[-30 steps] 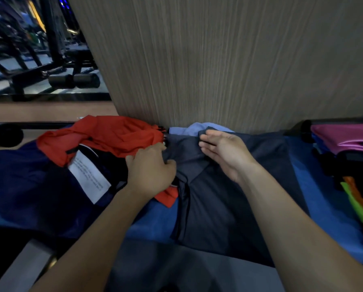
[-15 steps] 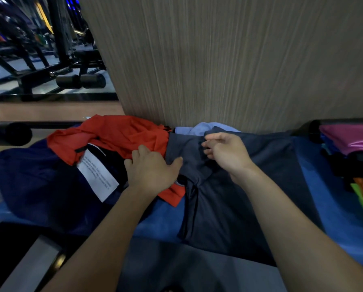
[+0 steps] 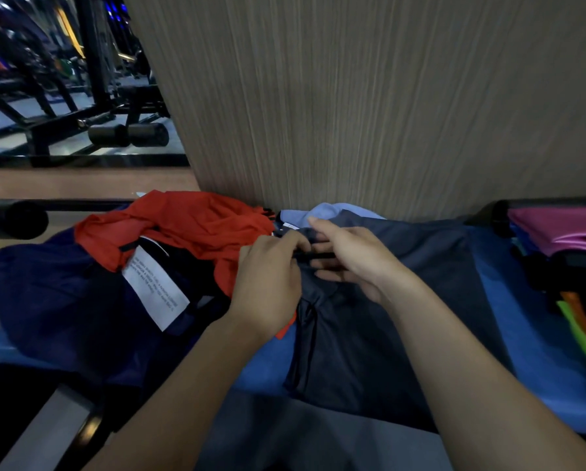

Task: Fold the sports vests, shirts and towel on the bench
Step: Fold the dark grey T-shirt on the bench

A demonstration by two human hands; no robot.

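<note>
Both hands met at frame centre over the dark grey shirt, fingertips nearly touching. Left hand had fingers curled, pinching the shirt's dark edge strip near the collar. Right hand was palm toward the left hand, fingers bent around the same strip from the 3 o'clock side. Exact contact of the thumbs: couldn't tell, hidden.

Grey shirt lay spread on the blue bench, running from centre down to 5 o'clock, hem hanging at the near edge. A light blue garment peeked out behind it at 12 o'clock against the wood-grain wall panel.

At 9–10 o'clock of the hands: red vest crumpled on top of a navy garment, with a white care label showing, text unreadable.

At 3 o'clock, frame edge: stack with a pink folded item on top and green/orange strips lower down. Gym equipment sat at 10–11 o'clock in the background.
</note>
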